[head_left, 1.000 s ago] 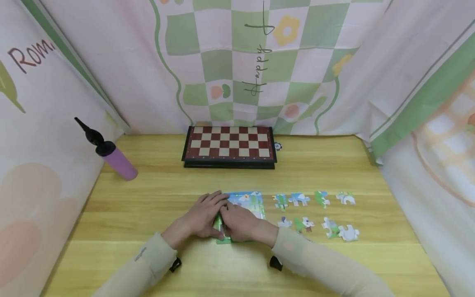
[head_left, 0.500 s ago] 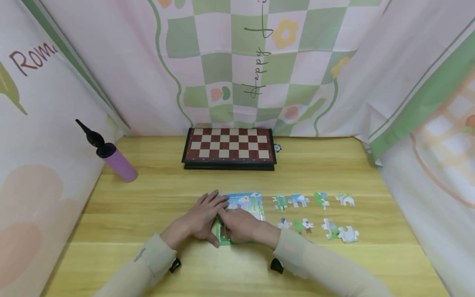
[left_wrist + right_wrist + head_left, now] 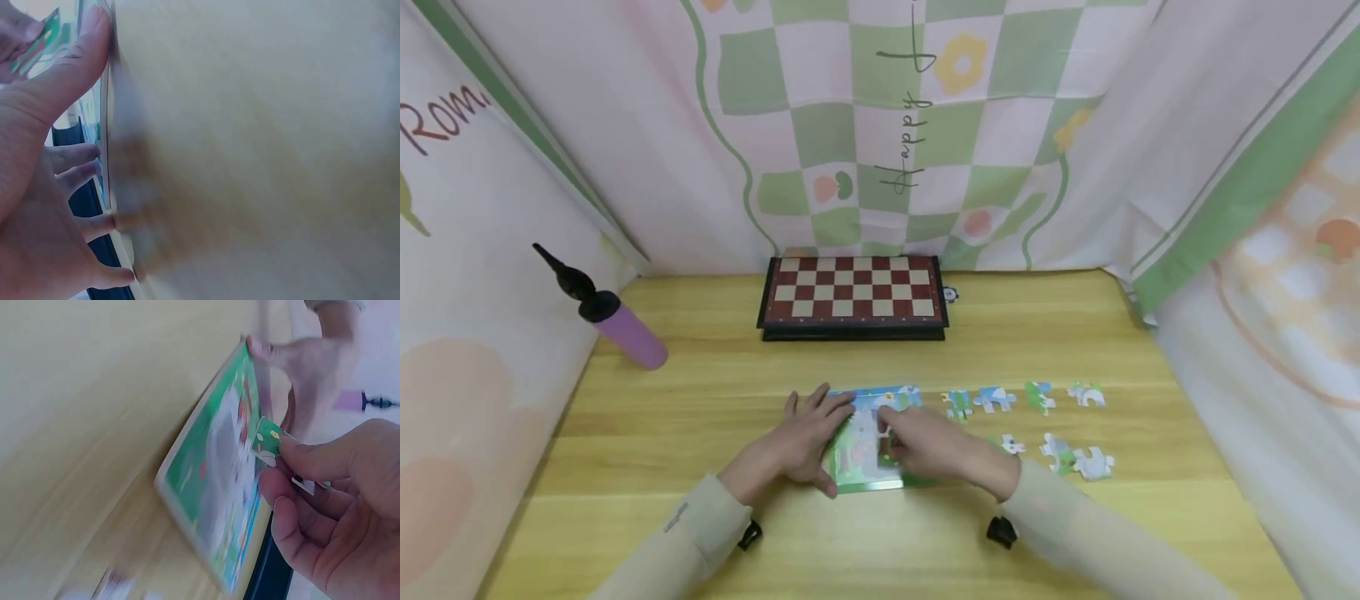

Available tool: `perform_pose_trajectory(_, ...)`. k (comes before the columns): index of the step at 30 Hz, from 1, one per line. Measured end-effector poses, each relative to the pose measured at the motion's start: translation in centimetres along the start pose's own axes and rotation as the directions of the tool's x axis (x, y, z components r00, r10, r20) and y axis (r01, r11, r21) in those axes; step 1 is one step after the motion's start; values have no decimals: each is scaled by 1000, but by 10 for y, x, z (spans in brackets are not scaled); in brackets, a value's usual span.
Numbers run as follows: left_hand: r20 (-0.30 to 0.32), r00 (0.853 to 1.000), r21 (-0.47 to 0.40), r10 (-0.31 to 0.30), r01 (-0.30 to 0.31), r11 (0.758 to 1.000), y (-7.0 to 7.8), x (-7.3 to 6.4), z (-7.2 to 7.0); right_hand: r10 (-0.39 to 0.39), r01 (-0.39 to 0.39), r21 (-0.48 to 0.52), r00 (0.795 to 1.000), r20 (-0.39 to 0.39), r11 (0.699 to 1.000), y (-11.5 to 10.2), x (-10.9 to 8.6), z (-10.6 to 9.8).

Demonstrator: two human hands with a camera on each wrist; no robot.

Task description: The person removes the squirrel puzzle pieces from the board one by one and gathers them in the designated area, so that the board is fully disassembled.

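Observation:
A flat picture puzzle board, green at its near edge and blue at its far edge, lies on the table. My left hand rests at its left edge with fingers spread; in the left wrist view the thumb lies along the edge. Over the right part of the board, my right hand pinches a green puzzle piece between thumb and fingers. A second small whitish bit shows among those fingers. The piece is held at a tilt, close over the board in the right wrist view.
Several loose puzzle pieces lie in two rough rows to the right of the board. A folded chessboard sits at the back of the table. On the left stands a purple hand pump with a black nozzle. Patterned curtains enclose the table.
My right hand has moved right, away from my left hand, uncovering the board's left part. My left hand stays at the left edge. The head view has shifted slightly.

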State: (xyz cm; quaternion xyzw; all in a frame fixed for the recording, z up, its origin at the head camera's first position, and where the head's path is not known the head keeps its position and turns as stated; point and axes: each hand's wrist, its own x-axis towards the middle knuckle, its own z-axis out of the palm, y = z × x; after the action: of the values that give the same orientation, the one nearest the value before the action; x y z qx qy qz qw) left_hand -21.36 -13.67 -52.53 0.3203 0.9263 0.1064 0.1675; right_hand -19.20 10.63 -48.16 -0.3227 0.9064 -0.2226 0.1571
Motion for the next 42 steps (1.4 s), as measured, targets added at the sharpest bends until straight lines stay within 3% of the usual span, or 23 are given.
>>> perform_pose_trajectory(7,9,1000,-6,-8,8,1000,-2,-3,1,-6,5,-33,1000,-10,999,18,-26,-11)
perform_pose_trajectory(20,21,1000,-17,-2,3,1000,2,-3,-2,29,-23,-46,990,135,999,31,-89,-9)
perform_pose_trajectory(25,15,1000,-4,-5,5,1000,1,-2,-3,51,-43,-64,990,131,997,35,-100,-2)
perform_pose_trajectory(30,20,1000,1,-9,9,1000,0,-2,-3,66,-51,-151,993,97,987,33,-104,5)
perform_pose_trajectory(34,34,999,-6,-9,9,1000,2,-3,-3,83,-62,-290,995,61,955,31,-105,10)
perform_pose_trajectory(38,37,999,-9,-14,14,1000,3,-3,-3,34,-33,-460,999,-5,887,27,-106,16)
perform_pose_trajectory(42,36,999,-9,-19,20,1000,3,-3,-3,-10,-18,-560,999,-47,828,25,-107,20)
